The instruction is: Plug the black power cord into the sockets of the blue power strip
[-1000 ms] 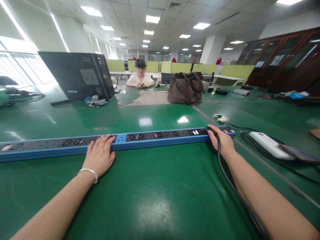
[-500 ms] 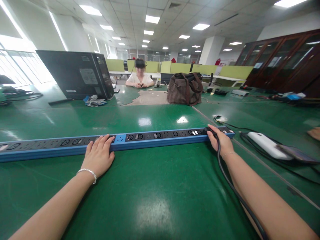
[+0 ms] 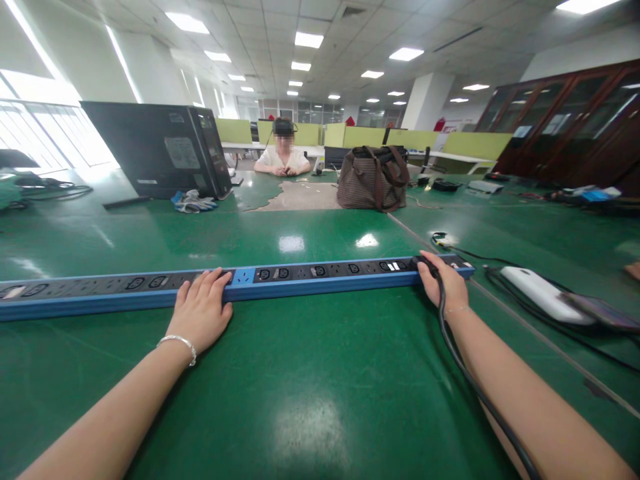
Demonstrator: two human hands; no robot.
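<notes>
A long blue power strip (image 3: 305, 287) with a black socket face lies across the green table. My left hand (image 3: 203, 310) lies over it left of the light-blue socket (image 3: 243, 276), fingers across the top and thumb by the near side, gripping it. Near the strip's right end, my right hand (image 3: 447, 283) is closed around a black plug (image 3: 418, 262), which sits at the socket face. How deep the plug is in cannot be told. Its thick black cable (image 3: 453, 353) runs down along my right forearm.
A black computer case (image 3: 150, 150) and gloves (image 3: 194, 201) stand at the back left. A brown bag (image 3: 373, 177) is at centre back; behind the table sits another person (image 3: 283, 160). At right are a white device (image 3: 543, 293) and loose cables.
The whole view has shifted slightly, so things appear a little further right. Both hands keep their places on the strip and the plug.
</notes>
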